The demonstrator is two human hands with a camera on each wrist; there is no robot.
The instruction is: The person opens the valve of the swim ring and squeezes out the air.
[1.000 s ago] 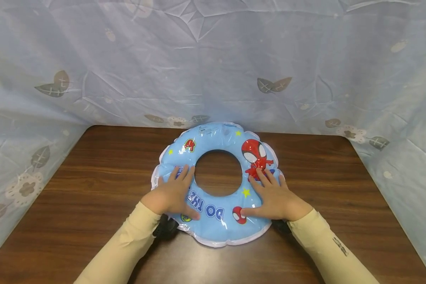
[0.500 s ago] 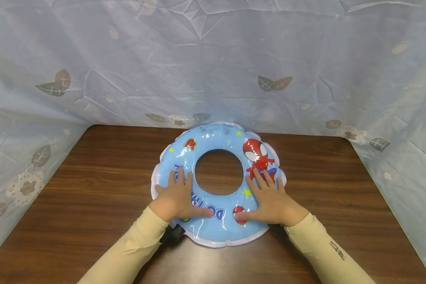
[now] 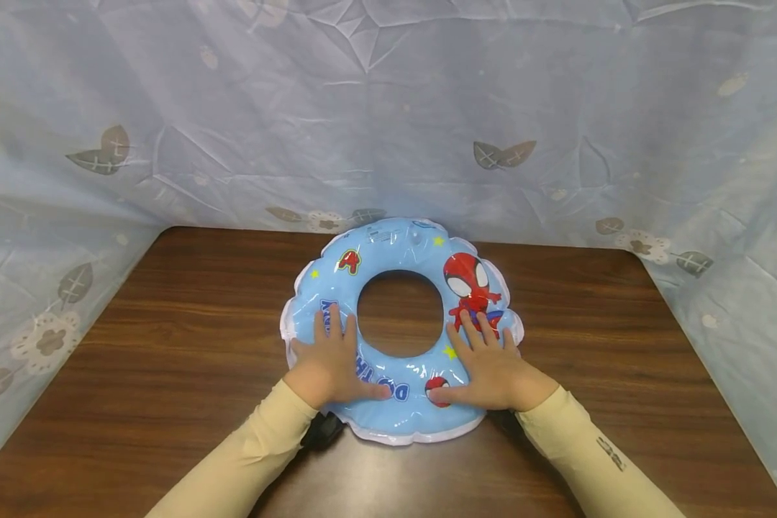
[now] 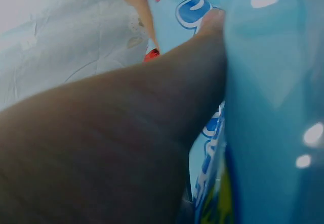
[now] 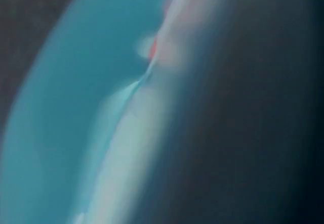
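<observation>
A light-blue inflatable swim ring (image 3: 388, 417) with red cartoon figures, stars and blue lettering lies flat at the middle of the table. On its near left part rests my left hand (image 3: 330, 365), fingers spread and straight, the thumb over the lettering. My right hand (image 3: 492, 367) lies spread on the near right part, its fingertips at the large red figure and its thumb over a small red face. The left wrist view has the left hand (image 4: 136, 107) dark and close against the ring (image 4: 268, 107). Blurred blue vinyl of the ring (image 5: 66, 102) fills much of the right wrist view.
A dark brown wooden table (image 3: 168, 345) spreads out around the ring. Behind it and at both sides hangs a pale blue-grey cloth (image 3: 388, 108) with leaf and flower prints. The ring's far edge lies close to the back cloth.
My left hand has shifted to the right and its thumb has moved over the lettering. The right hand has slid slightly left. The ring has shifted very slightly away and turned a little.
</observation>
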